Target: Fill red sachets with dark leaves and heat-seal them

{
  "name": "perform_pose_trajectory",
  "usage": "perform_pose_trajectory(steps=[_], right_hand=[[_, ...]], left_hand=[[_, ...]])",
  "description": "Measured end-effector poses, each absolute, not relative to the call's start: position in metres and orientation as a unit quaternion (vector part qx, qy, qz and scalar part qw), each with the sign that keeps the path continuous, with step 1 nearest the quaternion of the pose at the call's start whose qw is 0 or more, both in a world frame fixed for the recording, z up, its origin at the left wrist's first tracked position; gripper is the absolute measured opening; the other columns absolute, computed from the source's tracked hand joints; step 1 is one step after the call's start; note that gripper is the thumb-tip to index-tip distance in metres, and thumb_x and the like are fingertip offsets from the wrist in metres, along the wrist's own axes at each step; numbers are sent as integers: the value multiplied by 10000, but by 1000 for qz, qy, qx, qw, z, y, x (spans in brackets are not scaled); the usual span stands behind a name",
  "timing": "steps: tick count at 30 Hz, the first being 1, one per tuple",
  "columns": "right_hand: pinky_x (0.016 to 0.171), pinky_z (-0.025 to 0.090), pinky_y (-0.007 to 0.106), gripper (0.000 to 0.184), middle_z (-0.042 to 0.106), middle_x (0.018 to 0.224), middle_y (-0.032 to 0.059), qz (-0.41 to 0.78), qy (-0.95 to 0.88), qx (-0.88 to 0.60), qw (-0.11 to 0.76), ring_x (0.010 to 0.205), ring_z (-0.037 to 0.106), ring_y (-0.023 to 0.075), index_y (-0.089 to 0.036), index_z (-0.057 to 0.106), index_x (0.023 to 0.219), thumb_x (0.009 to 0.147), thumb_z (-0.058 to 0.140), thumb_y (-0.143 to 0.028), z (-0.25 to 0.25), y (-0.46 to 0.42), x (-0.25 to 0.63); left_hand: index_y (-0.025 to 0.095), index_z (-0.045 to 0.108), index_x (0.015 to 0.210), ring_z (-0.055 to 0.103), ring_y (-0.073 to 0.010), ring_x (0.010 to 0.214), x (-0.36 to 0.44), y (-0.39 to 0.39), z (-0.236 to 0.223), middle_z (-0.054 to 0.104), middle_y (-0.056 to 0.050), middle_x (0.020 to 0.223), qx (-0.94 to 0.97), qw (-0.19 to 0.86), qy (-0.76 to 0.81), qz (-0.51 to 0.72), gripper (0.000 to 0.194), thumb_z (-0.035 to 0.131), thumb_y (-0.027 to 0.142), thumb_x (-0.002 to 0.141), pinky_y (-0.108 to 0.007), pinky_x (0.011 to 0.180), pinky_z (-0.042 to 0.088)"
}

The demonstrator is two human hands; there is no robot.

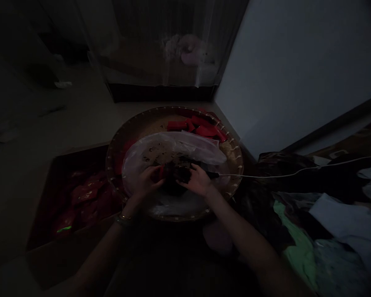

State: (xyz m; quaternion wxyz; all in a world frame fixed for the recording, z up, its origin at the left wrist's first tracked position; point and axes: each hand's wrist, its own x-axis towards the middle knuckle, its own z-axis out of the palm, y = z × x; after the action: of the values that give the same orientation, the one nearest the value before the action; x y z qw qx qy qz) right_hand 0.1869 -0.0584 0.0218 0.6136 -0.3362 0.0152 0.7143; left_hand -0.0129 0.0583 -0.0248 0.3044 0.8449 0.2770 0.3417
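Observation:
The scene is very dark. My left hand (146, 181), with a bracelet at the wrist, curls its fingers round a small red packet (161, 171); its opening is hard to make out. My right hand (200, 181) is cupped round a dark, crumbly clump (183, 175), perhaps dried leaves, close beside the packet. Both hands are over a clear plastic sheet (173, 206) with dark bits scattered on it. The sheet lies in a round woven bamboo tray (111, 154). Below the hands is a dark shape that I cannot identify.
Red packets (205, 130) lie at the tray's far right. An open cardboard box (40, 214) with red packets stands at left. A white cable (266, 176) runs right from a black end (214, 175) in the tray. Clothes (343, 222) are heaped at right, below a pale panel (284, 70).

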Motion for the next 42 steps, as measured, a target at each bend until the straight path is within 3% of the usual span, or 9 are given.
perform_pose_trajectory(steps=[7, 16, 21, 26, 31, 36, 42], right_hand=[[764, 543, 303, 278, 716, 835, 62, 689, -84, -424, 582, 775, 681, 158, -132, 652, 910, 922, 378, -177, 29, -62, 199], [735, 589, 287, 159, 702, 954, 73, 697, -236, -447, 509, 785, 674, 152, -126, 702, 900, 843, 560, -169, 66, -57, 213], [720, 602, 258, 134, 689, 915, 59, 706, -267, -470, 457, 807, 654, 145, -128, 707, 876, 798, 602, -155, 66, -44, 215], [775, 599, 279, 293, 679, 914, 53, 713, -262, -502, 414, 848, 649, 149, -118, 694, 878, 675, 523, 4, 67, -35, 213], [737, 577, 237, 371, 688, 848, 23, 705, -305, -502, 396, 791, 654, 136, -143, 696, 860, 596, 502, 32, 64, -35, 213], [564, 473, 186, 401, 701, 747, -18, 588, -477, -577, 308, 642, 609, 122, -171, 723, 928, 576, 604, -18, 67, -34, 218], [603, 429, 231, 326, 727, 754, -13, 399, -614, -644, 221, 671, 619, 163, -200, 762, 849, 625, 574, -55, 70, -31, 211]], left_hand=[[182, 595, 1147, 633, -237, 949, -9, 61, -29, 656, -108, 1067, 871, 265, 240, 338, 453, 697, 261, 714, -376, 817, 530], [195, 594, 1126, 616, -240, 956, 0, 56, -29, 632, -112, 1071, 896, 212, 234, 313, 430, 700, 246, 713, -381, 818, 527], [190, 590, 1130, 608, -241, 965, 1, 52, -27, 625, -113, 1088, 899, 215, 237, 300, 434, 700, 237, 713, -384, 834, 518], [197, 600, 1117, 600, -248, 988, 1, 50, -26, 627, -104, 1090, 895, 214, 258, 295, 419, 694, 223, 709, -388, 848, 510], [190, 604, 1103, 605, -247, 970, 1, 49, -29, 634, -102, 1075, 897, 202, 259, 295, 414, 705, 218, 702, -382, 838, 515], [208, 597, 1122, 602, -244, 996, 1, 50, -31, 626, -96, 1099, 897, 204, 257, 296, 452, 718, 202, 687, -384, 865, 509], [204, 596, 1127, 607, -242, 975, 2, 49, -32, 630, -93, 1078, 898, 209, 257, 290, 452, 712, 206, 690, -370, 830, 515]])
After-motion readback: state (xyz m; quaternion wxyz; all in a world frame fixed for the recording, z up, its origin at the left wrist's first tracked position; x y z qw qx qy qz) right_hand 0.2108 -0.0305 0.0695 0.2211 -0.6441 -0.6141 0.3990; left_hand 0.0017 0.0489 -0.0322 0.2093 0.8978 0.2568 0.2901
